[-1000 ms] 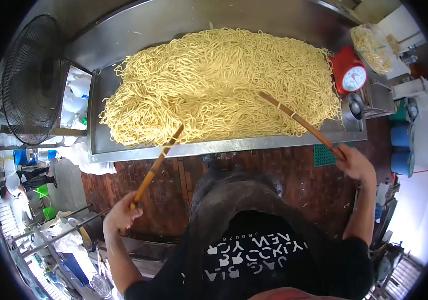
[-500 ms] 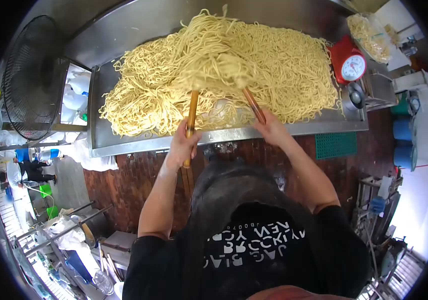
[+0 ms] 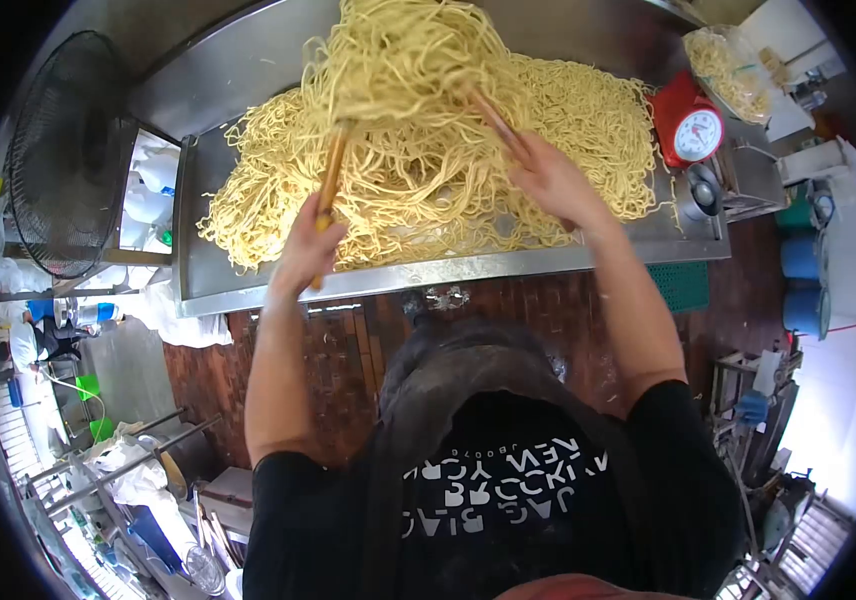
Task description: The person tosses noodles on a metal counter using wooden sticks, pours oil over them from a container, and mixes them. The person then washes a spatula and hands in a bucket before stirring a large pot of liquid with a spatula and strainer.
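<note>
My left hand (image 3: pixel 310 247) is closed round a wooden stick (image 3: pixel 333 170) that points away from me. A second wooden stick (image 3: pixel 498 122) is gripped in my right hand (image 3: pixel 553 180). The far ends of both sticks go into a big raised clump of yellow noodles (image 3: pixel 408 60), which hides their tips. Beneath it, a wide layer of noodles (image 3: pixel 588 130) covers much of a metal tray (image 3: pixel 448 270). Some bare metal shows near the tray's front edge.
A red dial scale (image 3: pixel 683 125) and a metal bowl (image 3: pixel 703 190) stand at the right end. Behind them is a bag of noodles (image 3: pixel 733 75). A large fan (image 3: pixel 63 150) stands at the left. Another person (image 3: pixel 33 340) is in the far left background.
Both hands have moved forward and farther apart with the sticks. The noodle clump has risen and moved away from me, and the noodles below it are more exposed.
</note>
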Tool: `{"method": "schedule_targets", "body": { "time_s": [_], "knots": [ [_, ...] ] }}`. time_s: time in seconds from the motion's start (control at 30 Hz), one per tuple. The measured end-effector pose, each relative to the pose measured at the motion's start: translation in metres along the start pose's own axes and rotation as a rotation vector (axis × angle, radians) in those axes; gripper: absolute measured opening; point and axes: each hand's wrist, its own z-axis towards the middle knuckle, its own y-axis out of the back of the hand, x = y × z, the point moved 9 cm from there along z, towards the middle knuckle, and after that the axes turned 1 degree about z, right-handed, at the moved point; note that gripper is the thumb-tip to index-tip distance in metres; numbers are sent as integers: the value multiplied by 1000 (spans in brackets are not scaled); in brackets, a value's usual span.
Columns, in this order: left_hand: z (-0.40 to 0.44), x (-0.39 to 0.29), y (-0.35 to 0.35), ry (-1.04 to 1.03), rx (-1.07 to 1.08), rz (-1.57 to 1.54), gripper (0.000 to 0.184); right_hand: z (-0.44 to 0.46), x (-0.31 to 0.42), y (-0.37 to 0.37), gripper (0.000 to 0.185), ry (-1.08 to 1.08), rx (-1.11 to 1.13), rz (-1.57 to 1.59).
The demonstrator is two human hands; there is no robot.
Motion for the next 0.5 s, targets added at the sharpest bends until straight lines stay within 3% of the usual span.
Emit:
{"method": "schedule_targets", "body": {
  "time_s": [0.1, 0.13, 0.2, 0.23, 0.3, 0.37, 0.43, 0.47, 0.5],
  "knots": [
    [-100, 42, 60, 339, 30, 140, 55, -112, -61, 61, 29, -445, 310, -173],
    [-137, 56, 74, 411, 29, 84, 53, -152, -56, 85, 26, -386, 313, -209],
    [-205, 63, 87, 608, 91, 157, 51, -229, -62, 112, 29, -686, 524, -230],
    [-212, 79, 83, 488, 141, 246, 52, -262, -77, 109, 29, -736, 486, -89],
    [-211, 133, 63, 236, 229, 421, 53, -286, -108, 63, 30, -843, 430, 81],
    [-170, 135, 2, 322, 189, 236, 52, -275, -163, -31, 34, -492, 411, 43],
    [-120, 124, -67, 402, 235, 124, 53, -220, -138, -103, 34, -370, 267, 159],
    [-97, 104, -96, 378, 231, 110, 55, -205, -115, -126, 31, -799, 400, 482],
    [-83, 89, -113, 351, 230, 96, 59, -189, -103, -134, 28, -792, 413, 508]
  ]
}}
